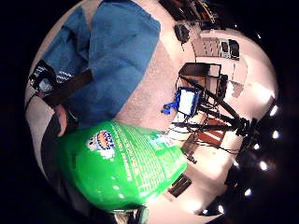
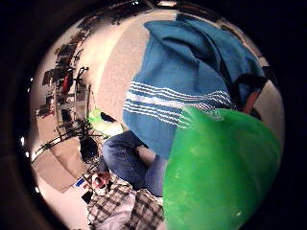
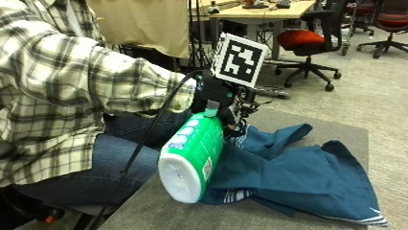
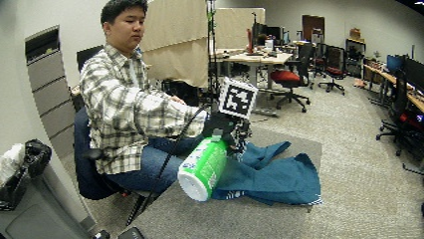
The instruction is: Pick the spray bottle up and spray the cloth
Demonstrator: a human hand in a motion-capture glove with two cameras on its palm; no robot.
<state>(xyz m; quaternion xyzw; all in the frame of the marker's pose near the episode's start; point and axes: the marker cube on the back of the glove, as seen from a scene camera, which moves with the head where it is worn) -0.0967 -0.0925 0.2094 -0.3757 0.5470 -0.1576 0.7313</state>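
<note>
A green spray bottle point(image 3: 192, 155) hangs tilted above the grey table point(image 3: 319, 125), its white base toward the near edge and its head pointing at the cloth. My gloved right hand point(image 3: 217, 103) grips it round the neck at the top. A blue cloth point(image 3: 300, 172) with white stripes lies crumpled on the table just under and beyond the bottle. In both palm views the green bottle point(image 1: 121, 163) point(image 2: 218, 167) fills much of the picture, with the blue cloth point(image 1: 112, 56) point(image 2: 182, 81) behind it. The spray nozzle is hidden by the hand.
The person sits at the table's left side, knees point(image 3: 115, 158) close to its edge. Office chairs point(image 3: 312, 45) and desks stand on the carpet behind. Bare table surface point(image 3: 191, 215) shows in front of the bottle.
</note>
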